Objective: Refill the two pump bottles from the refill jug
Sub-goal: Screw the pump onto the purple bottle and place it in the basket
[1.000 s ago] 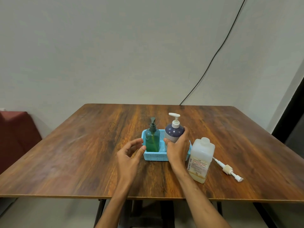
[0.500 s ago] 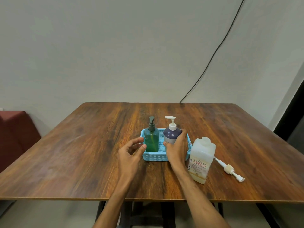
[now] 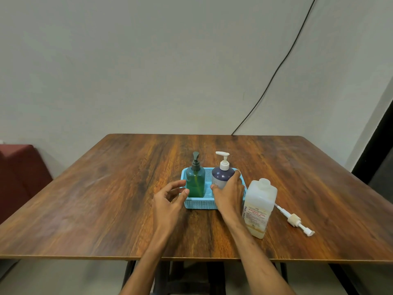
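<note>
Head view: right hand [image 3: 229, 195] grasps the purple bottle [image 3: 221, 177] inside the blue basket [image 3: 200, 205]; left hand [image 3: 168, 201] hovers released, empty, beside the basket.

Glossy wood-grain counter [image 3: 106, 199]; perforated blue plastic basket [image 3: 200, 203]; translucent green bottle [image 3: 195, 184]; cloudy plastic jug [image 3: 260, 201] with paper label.

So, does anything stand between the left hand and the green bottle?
Only the low basket wall around the bottle's base. The left hand is beside the green bottle, whose upper body is free.
</note>
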{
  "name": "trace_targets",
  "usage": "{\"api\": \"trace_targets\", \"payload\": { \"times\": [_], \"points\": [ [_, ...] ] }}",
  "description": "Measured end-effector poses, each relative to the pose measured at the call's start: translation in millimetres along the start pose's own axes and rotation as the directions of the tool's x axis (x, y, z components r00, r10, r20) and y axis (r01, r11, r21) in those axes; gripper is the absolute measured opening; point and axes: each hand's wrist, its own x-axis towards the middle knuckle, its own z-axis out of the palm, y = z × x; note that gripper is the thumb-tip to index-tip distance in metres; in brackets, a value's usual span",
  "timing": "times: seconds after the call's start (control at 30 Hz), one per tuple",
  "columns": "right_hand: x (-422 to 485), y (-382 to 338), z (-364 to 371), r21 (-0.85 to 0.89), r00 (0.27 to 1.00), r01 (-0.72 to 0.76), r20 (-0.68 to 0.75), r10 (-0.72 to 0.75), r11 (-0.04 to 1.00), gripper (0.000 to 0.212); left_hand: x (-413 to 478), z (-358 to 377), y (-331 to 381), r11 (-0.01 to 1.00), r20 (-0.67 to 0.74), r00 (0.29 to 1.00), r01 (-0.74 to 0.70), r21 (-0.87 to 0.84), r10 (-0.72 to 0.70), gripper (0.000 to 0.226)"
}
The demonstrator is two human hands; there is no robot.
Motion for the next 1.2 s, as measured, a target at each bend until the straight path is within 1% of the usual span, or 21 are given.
{"api": "trace_targets", "payload": {
  "times": [0.07,0.13,0.23,0.3,0.37,0.47,0.53,0.6,0.67,0.73,0.8,0.87,0.9,0.97,1.03,1.13,1.2],
  "points": [
    [-4.3,-1.1,-1.6,-0.001,1.0,-0.014,0.014,0.014,1.0,0.097,0.2,0.8,0.5,1.0,-0.012,1.0,-0.004,0.013,0.004,0.026],
    [-10.8,-4.2,-5.4,-0.023,1.0,-0.005,0.002,0.005,1.0,0.103,1.1,1.1,2.2,1.0,-0.019,1.0,-0.003,0.021,0.004,0.026],
    [-25.8,-15.2,-18.3,-0.01,0.999,0.041,-0.013,-0.041,0.999,0.102,2.0,0.8,7.2,0.999,-0.024,0.999,-0.02,0.038,0.021,0.025],
    [-37.2,-28.9,-33.3,0.057,0.997,0.078,0.013,-0.079,0.995,0.099,3.6,0.0,12.0,0.998,-0.019,0.999,-0.043,0.044,0.043,0.025],
    [-45.6,-47.6,-57.0,0.18,0.993,0.103,0.043,-0.112,0.978,0.092,8.3,-1.0,15.8,0.997,-0.018,0.998,-0.056,0.062,0.057,0.025],
    [-47.4,-77.3,-101.5,0.36,0.979,0.158,0.062,-0.192,0.919,0.079,19.8,-2.3,17.6,0.989,0.006,0.999,-0.052,0.141,0.052,0.03],
    [-34.5,-90.1,-130.6,0.415,0.968,0.2,0.055,-0.244,0.888,0.065,29.2,-2.5,17.5,0.98,0.023,0.999,-0.037,0.194,0.034,0.032],
    [-7.5,-93.7,-153.3,0.416,0.963,0.221,0.052,-0.266,0.882,0.042,38.8,-2.6,17.5,0.973,0.041,0.999,-0.029,0.231,0.019,0.034],
    [29.4,-87.8,-166.3,0.355,0.958,0.221,0.095,-0.27,0.908,0.022,49.3,-3.1,15.6,0.958,0.067,0.998,-0.009,0.286,-0.011,0.038],
    [65.9,-74.5,-168.4,0.24,0.942,0.18,0.236,-0.237,0.954,0.01,59.9,-2.8,10.8,0.934,0.098,0.993,0.033,0.355,-0.073,0.044],
    [95.2,-53.2,-160.6,0.049,0.908,0.153,0.388,-0.16,0.987,0.01,68.9,-2.1,5.7,0.906,0.127,0.981,0.079,0.416,-0.144,0.047],
    [116.8,-28.9,-147.0,-0.132,0.865,0.154,0.498,-0.069,0.979,0.019,77.7,-0.1,-0.7,0.872,0.151,0.963,0.129,0.472,-0.225,0.05],
    [124.4,-17.9,-139.5,-0.193,0.84,0.152,0.543,-0.024,0.969,0.023,82.0,0.8,-4.3,0.856,0.165,0.949,0.157,0.492,-0.269,0.052],
    [132.0,-0.6,-125.2,-0.261,0.79,0.13,0.61,0.059,0.957,0.027,87.9,2.2,-8.1,0.834,0.197,0.911,0.224,0.505,-0.363,0.054],
    [135.6,11.7,-111.9,-0.3,0.749,0.116,0.652,0.115,0.947,0.028,94.0,3.9,-12.4,0.811,0.223,0.88,0.253,0.528,-0.419,0.052],
    [135.7,23.4,-95.5,-0.314,0.675,0.065,0.713,0.19,0.947,0.027,97.0,6.1,-15.0,0.801,0.285,0.837,0.263,0.538,-0.466,0.037],
    [135.6,28.5,-88.0,-0.304,0.646,0.06,0.738,0.195,0.951,0.027,95.5,8.3,-14.6,0.813,0.309,0.819,0.289,0.506,-0.484,0.03]
  ]
}}
